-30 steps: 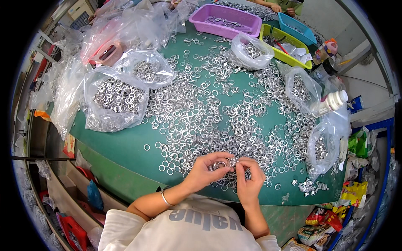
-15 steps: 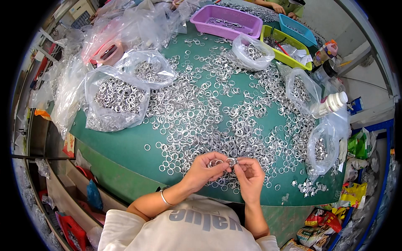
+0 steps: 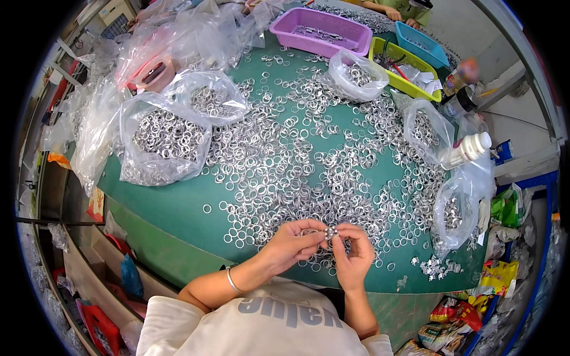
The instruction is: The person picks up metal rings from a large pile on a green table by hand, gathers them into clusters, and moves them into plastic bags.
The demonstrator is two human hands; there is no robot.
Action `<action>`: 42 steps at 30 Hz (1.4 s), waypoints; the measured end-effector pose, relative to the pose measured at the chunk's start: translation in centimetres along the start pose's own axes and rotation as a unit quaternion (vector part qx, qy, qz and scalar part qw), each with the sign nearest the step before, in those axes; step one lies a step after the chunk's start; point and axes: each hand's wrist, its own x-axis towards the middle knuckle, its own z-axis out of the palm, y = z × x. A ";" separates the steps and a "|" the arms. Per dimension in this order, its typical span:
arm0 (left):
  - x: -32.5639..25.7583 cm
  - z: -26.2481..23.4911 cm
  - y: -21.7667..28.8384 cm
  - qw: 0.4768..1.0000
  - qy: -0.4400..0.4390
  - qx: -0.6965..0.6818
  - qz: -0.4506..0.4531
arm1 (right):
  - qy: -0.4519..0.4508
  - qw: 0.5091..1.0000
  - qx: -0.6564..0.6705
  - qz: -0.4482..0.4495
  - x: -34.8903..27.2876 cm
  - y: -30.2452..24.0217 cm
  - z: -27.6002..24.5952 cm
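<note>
Close to the table's near edge, my left hand [image 3: 286,244] and my right hand [image 3: 355,258] meet fingertip to fingertip. Thumbs and fingers of both pinch a small silvery flower-shaped metal piece [image 3: 331,232] with rounded lobes. A metal ring [image 3: 310,232] shows among my left fingers; whether it joins the piece cannot be made out. Beneath and beyond my hands spread loose silver rings [image 3: 267,157], heaped thickly on the green tabletop [image 3: 178,204]. To the right of my right hand lies a small cluster of flower-shaped pieces [image 3: 436,268].
Clear bags of rings stand at left [image 3: 169,136], at the back [image 3: 357,77] and at right [image 3: 454,216]. Purple [image 3: 320,47], yellow-green [image 3: 436,95] and blue [image 3: 423,44] baskets line the far side. A white bottle [image 3: 469,148] leans at right. Another person's hand [image 3: 392,13] shows beyond.
The flower-shaped piece now shows its lobed face between my fingertips, where a ring-like outline showed before. My right fingertips have shifted slightly; both hands stay in nearly the same place.
</note>
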 end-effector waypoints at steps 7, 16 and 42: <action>0.0 0.2 0.1 1.000 -0.001 -0.021 -0.013 | 0.037 0.995 -0.057 -0.071 -0.5 0.0 0.6; -0.4 0.9 0.2 0.999 0.015 0.011 0.027 | 0.079 0.978 -0.137 -0.134 -0.9 0.2 1.1; -0.3 0.6 -0.6 0.895 0.021 0.358 0.265 | -0.011 0.964 0.193 0.180 -0.7 -0.9 0.2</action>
